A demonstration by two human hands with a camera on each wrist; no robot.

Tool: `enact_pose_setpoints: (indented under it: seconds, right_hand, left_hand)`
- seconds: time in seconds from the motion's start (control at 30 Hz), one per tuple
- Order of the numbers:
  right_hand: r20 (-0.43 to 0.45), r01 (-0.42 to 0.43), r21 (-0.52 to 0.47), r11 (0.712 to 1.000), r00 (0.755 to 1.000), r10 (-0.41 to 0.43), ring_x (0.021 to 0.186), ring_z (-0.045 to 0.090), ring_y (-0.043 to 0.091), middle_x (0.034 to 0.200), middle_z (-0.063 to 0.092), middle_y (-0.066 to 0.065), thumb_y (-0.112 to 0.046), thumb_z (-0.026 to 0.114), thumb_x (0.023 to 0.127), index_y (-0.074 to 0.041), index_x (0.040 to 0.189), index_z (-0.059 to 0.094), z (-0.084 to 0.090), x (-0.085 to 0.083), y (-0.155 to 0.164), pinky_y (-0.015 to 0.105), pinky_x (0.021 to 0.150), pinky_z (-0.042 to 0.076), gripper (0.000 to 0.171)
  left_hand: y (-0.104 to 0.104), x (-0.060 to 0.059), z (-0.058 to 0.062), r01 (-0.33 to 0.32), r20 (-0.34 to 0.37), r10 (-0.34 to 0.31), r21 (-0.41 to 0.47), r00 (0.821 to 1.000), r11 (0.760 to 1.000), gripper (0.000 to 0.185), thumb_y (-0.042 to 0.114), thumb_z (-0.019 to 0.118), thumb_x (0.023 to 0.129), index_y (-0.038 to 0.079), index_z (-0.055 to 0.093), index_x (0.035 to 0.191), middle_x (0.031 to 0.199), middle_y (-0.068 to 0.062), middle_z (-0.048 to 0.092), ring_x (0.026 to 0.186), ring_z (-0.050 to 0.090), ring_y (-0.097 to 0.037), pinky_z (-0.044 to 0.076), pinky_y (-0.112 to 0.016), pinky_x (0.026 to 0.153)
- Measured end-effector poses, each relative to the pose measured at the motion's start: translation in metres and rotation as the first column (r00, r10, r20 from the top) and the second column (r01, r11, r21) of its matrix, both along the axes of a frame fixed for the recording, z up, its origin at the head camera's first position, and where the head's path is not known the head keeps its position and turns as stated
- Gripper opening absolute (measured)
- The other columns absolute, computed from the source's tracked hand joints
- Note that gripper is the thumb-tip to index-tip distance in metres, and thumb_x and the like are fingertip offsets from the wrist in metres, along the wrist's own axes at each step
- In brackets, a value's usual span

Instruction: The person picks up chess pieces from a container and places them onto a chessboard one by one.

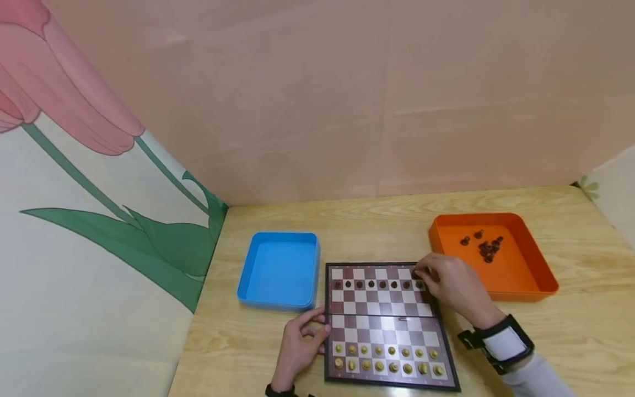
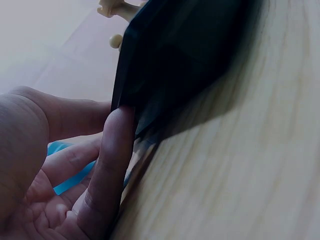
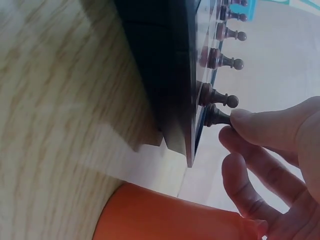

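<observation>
A folding chessboard [image 1: 392, 309] lies on the wooden table. Dark pawns [image 1: 377, 284] line its far side, and two rows of light pieces [image 1: 387, 358] fill its near side. My right hand [image 1: 420, 274] reaches over the board's far right corner. In the right wrist view its fingertips [image 3: 245, 120] pinch the head of a dark piece [image 3: 216, 116] standing there, next to another dark pawn [image 3: 215, 97]. My left hand [image 1: 319, 328] rests against the board's left edge. In the left wrist view a straight finger [image 2: 112, 150] presses on the board's dark side [image 2: 185, 60].
A blue tray [image 1: 280, 270] with nothing in it sits left of the board. To the right stands an orange tray [image 1: 526, 264] holding several dark pieces [image 1: 486, 248]. Pink backdrop walls close off the table's back and left.
</observation>
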State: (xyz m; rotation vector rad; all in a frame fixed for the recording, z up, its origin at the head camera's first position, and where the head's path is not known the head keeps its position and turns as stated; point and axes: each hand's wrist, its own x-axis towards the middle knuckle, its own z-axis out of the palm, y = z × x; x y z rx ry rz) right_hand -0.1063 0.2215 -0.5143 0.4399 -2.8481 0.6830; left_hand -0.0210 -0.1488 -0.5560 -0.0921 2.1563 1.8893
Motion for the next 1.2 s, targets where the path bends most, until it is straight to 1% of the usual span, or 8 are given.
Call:
enact_pose_setpoints:
  seconds: [0.23, 0.6, 0.7, 0.73, 0.8, 0.9, 1.0, 1.2]
  right_hand:
    - [-0.023, -0.011, 0.030, 0.999, 1.000, 0.012, 0.067, 0.056, 0.008, 0.090, 0.077, 0.000, -0.009, 0.089, 0.086, -0.013, 0.096, 0.083, -0.002, -0.001, 0.001, 0.022, 0.056, 0.050, 0.012]
    - [-0.032, -0.015, 0.034, 0.999, 0.999, 0.016, 0.065, 0.053, 0.008, 0.093, 0.077, 0.001, -0.009, 0.089, 0.085, -0.013, 0.097, 0.083, 0.001, 0.000, 0.003, 0.019, 0.054, 0.046, 0.013]
    - [-0.031, -0.027, 0.013, 1.000, 0.999, 0.027, 0.065, 0.052, 0.009, 0.092, 0.075, 0.000, -0.010, 0.089, 0.086, -0.014, 0.097, 0.082, 0.001, 0.002, 0.003, 0.019, 0.052, 0.044, 0.014]
    - [-0.029, -0.031, -0.002, 1.000, 0.999, 0.031, 0.066, 0.053, 0.010, 0.093, 0.074, 0.000, -0.010, 0.089, 0.086, -0.014, 0.098, 0.082, 0.001, 0.003, 0.004, 0.019, 0.052, 0.045, 0.014]
    - [-0.032, -0.031, -0.039, 0.999, 0.999, 0.030, 0.071, 0.058, 0.012, 0.095, 0.074, -0.001, -0.010, 0.088, 0.088, -0.015, 0.099, 0.081, 0.003, 0.005, 0.007, 0.024, 0.056, 0.053, 0.014]
    - [-0.062, -0.024, -0.083, 0.996, 0.998, 0.019, 0.082, 0.064, 0.017, 0.099, 0.075, 0.000, -0.008, 0.087, 0.088, -0.013, 0.100, 0.080, 0.005, 0.007, 0.013, 0.036, 0.067, 0.064, 0.014]
    - [-0.111, -0.019, -0.091, 0.996, 0.994, 0.009, 0.084, 0.067, 0.019, 0.098, 0.075, 0.002, -0.005, 0.087, 0.087, -0.011, 0.099, 0.080, 0.008, 0.005, 0.020, 0.046, 0.071, 0.066, 0.016]
    - [-0.170, 0.004, -0.081, 0.997, 0.985, -0.018, 0.081, 0.069, 0.023, 0.097, 0.075, 0.006, -0.001, 0.088, 0.083, -0.007, 0.099, 0.080, 0.012, 0.005, 0.038, 0.050, 0.067, 0.068, 0.019]
  left_hand:
    - [0.001, -0.001, -0.003, 0.004, -0.004, -0.004, -0.018, 1.000, 1.000, 0.046, 0.011, 0.080, 0.096, 0.005, 0.068, 0.140, 0.118, -0.015, 0.072, 0.071, 0.072, -0.012, 0.068, -0.034, 0.057]
    - [0.003, -0.001, -0.001, -0.005, 0.002, 0.005, 0.000, 1.000, 1.000, 0.047, 0.010, 0.081, 0.094, 0.004, 0.069, 0.140, 0.117, -0.015, 0.072, 0.071, 0.072, -0.011, 0.068, -0.033, 0.056]
    - [0.000, 0.001, -0.001, -0.014, 0.012, 0.014, 0.005, 1.000, 1.000, 0.047, 0.010, 0.081, 0.094, 0.004, 0.069, 0.139, 0.117, -0.015, 0.072, 0.073, 0.071, -0.012, 0.068, -0.034, 0.057]
    - [0.000, 0.001, -0.001, -0.015, 0.016, 0.015, 0.006, 1.000, 1.000, 0.047, 0.010, 0.081, 0.094, 0.003, 0.069, 0.139, 0.116, -0.015, 0.072, 0.073, 0.071, -0.012, 0.068, -0.034, 0.057]
    - [-0.002, 0.002, -0.001, -0.016, 0.025, 0.016, 0.010, 1.000, 1.000, 0.047, 0.010, 0.081, 0.094, 0.004, 0.069, 0.139, 0.116, -0.015, 0.071, 0.075, 0.071, -0.013, 0.069, -0.035, 0.059]
    - [-0.002, 0.003, -0.001, -0.016, 0.039, 0.014, 0.030, 0.999, 0.999, 0.047, 0.010, 0.081, 0.095, 0.004, 0.069, 0.140, 0.116, -0.015, 0.071, 0.076, 0.071, -0.014, 0.069, -0.036, 0.060]
    - [-0.002, 0.004, -0.001, -0.024, 0.052, 0.021, 0.044, 0.998, 0.999, 0.048, 0.009, 0.081, 0.094, 0.005, 0.068, 0.140, 0.117, -0.015, 0.071, 0.077, 0.071, -0.015, 0.069, -0.038, 0.061]
    - [0.000, 0.003, 0.000, -0.027, 0.054, 0.024, 0.051, 0.998, 0.998, 0.049, 0.008, 0.081, 0.094, 0.005, 0.068, 0.141, 0.118, -0.015, 0.070, 0.076, 0.071, -0.016, 0.069, -0.038, 0.061]
